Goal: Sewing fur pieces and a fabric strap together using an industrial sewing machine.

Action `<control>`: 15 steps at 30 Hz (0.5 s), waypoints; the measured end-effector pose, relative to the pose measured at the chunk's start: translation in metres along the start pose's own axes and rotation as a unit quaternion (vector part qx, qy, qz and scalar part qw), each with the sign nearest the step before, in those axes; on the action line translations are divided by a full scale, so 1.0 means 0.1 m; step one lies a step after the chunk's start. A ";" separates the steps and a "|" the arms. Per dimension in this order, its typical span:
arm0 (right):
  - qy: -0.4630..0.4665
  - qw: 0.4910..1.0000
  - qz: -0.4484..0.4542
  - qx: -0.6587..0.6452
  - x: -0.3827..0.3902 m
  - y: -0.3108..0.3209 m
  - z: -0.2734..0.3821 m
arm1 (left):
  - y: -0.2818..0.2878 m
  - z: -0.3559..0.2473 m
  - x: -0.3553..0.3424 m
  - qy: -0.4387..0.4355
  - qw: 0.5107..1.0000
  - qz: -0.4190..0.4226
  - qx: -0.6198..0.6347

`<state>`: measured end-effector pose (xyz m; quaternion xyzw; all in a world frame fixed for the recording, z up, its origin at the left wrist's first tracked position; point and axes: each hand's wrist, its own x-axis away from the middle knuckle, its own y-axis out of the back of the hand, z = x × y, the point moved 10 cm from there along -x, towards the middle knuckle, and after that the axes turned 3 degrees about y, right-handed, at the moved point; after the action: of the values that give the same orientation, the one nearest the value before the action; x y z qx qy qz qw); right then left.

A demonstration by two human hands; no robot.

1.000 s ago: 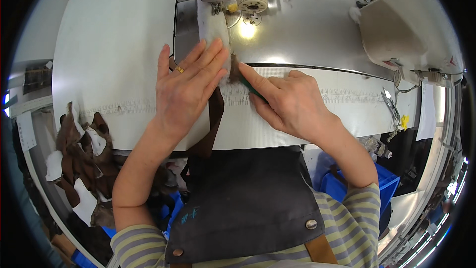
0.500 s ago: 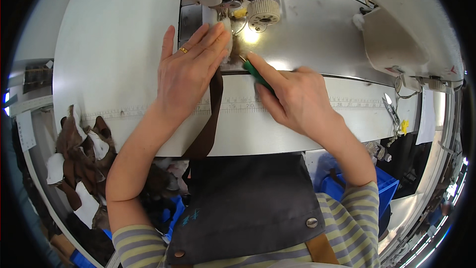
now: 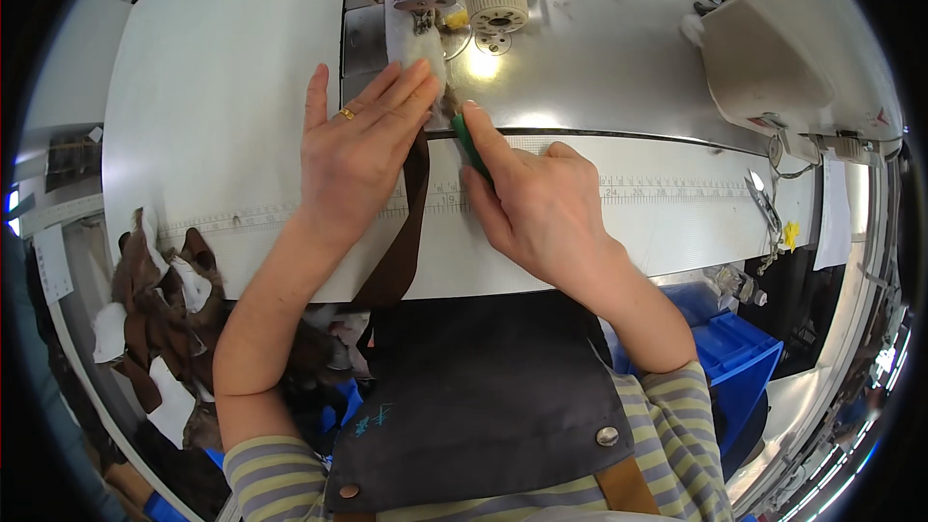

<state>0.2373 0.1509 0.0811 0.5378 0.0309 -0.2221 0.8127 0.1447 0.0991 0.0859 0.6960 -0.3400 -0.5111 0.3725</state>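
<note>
My left hand (image 3: pixel 360 150) lies flat with fingers stretched out, its fingertips pressing on a strip of white fluffy material (image 3: pixel 410 48) that runs under the sewing machine's presser foot (image 3: pixel 422 21). From beneath this hand a brown ribbon-like strip (image 3: pixel 398 242) hangs down over the table's front edge. My right hand (image 3: pixel 541 188) is closed around a green-handled tool (image 3: pixel 468 143), index finger laid along it. The tool's tip is at the right edge of the fluffy strip, close to my left fingertips; what kind of tip it has is hidden.
The sewing machine's head (image 3: pixel 497 8) hangs over a metal plate (image 3: pixel 590 68). Thread snips (image 3: pixel 764 201) lie at the table's right. Brown fur and white pieces (image 3: pixel 164 309) are heaped at the left. A blue crate (image 3: pixel 739 348) stands below the table at right.
My right hand has moved left with the green tool, closer to my left hand. My left hand has shifted slightly down and left, so more of the fluffy strip shows below the presser foot.
</note>
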 end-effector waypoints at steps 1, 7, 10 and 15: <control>0.001 1.000 0.000 0.001 0.02 0.02 -0.01 | 0.03 -0.01 0.00 -0.008 1.000 -0.014 0.001; 0.076 0.995 0.053 0.035 0.11 0.04 0.01 | 0.05 -0.08 -0.02 -0.015 1.000 -0.005 -0.008; 0.070 0.996 0.050 0.005 0.15 0.07 -0.03 | 0.02 -0.09 0.00 -0.010 1.000 0.018 -0.023; -0.006 0.999 0.006 -0.050 0.31 0.23 -0.15 | 0.01 -0.11 0.01 -0.006 0.999 0.026 -0.044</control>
<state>0.2770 0.1609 0.0856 0.4953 0.0333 -0.2186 0.8401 0.1552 0.0995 0.0880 0.6670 -0.3376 -0.5194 0.4140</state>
